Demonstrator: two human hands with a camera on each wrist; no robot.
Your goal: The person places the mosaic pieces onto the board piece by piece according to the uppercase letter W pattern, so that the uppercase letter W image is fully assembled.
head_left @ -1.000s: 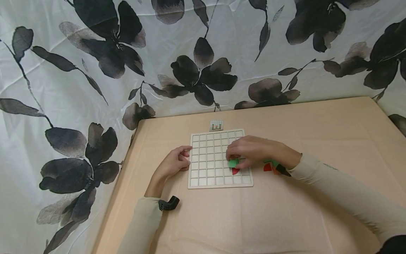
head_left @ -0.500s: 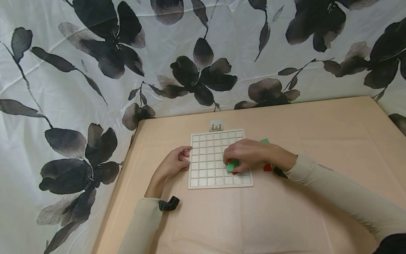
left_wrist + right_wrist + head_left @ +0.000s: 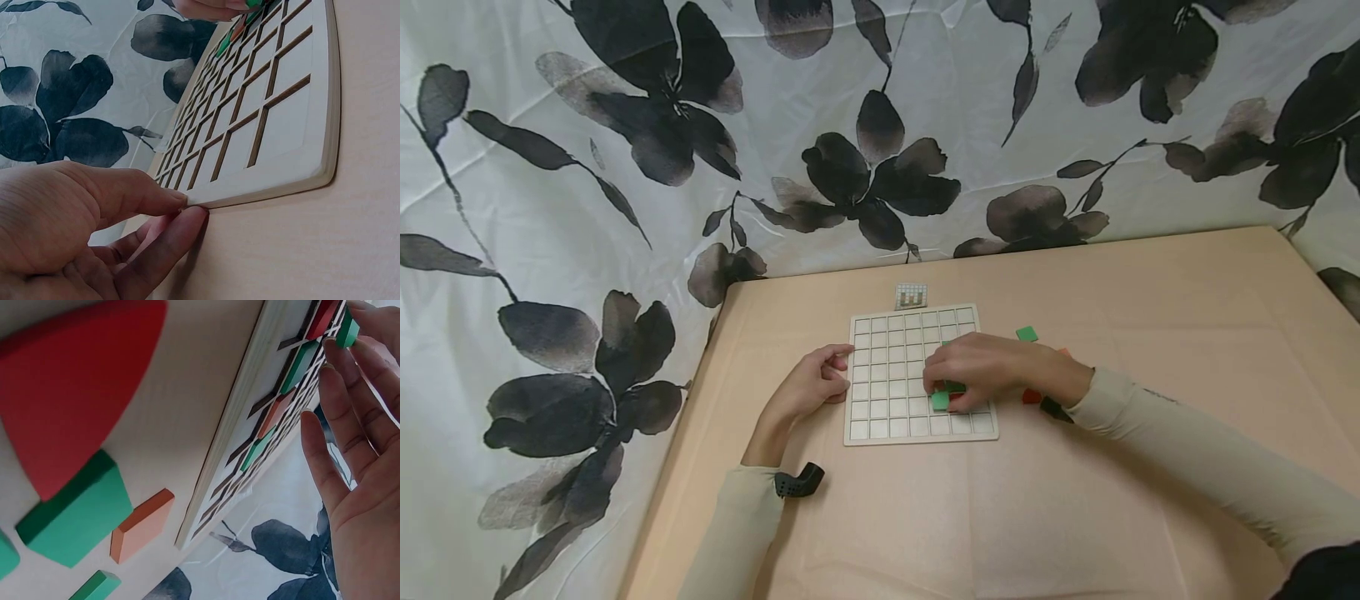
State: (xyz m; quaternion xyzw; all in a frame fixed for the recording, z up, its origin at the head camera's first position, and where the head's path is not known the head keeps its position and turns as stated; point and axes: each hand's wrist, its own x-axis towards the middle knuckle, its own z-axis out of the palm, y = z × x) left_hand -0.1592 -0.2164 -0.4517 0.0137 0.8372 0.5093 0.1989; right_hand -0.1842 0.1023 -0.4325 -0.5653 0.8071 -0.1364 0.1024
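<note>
At the left edge of a white grid board [image 3: 880, 392], my left hand [image 3: 805, 385] touches the rim with index finger and thumb. In the left wrist view the two digits [image 3: 169, 199] meet the board's side. Over the board's right half, my right hand [image 3: 973, 367] pinches a small green tile [image 3: 940, 401] between thumb and fingers. The right wrist view has this green tile [image 3: 348, 330] standing between the fingertips, tilted above the grid. A red tile [image 3: 323, 319], a green tile [image 3: 299, 365] and an orange tile [image 3: 275, 412] lie in cells; my right hand partly hides them from the head view.
Loose tiles lie on the table right of the board: a red one [image 3: 75, 375], a green one [image 3: 75, 512], an orange one [image 3: 142, 526] and others. Behind the board sits a small grid-patterned card [image 3: 912, 296]. A floral curtain [image 3: 760, 100] hangs behind the table.
My right hand has shifted slightly left and nearer the person over the board, with the green tile still pinched. More loose tiles show beyond the right wrist. The left hand stays in place.
</note>
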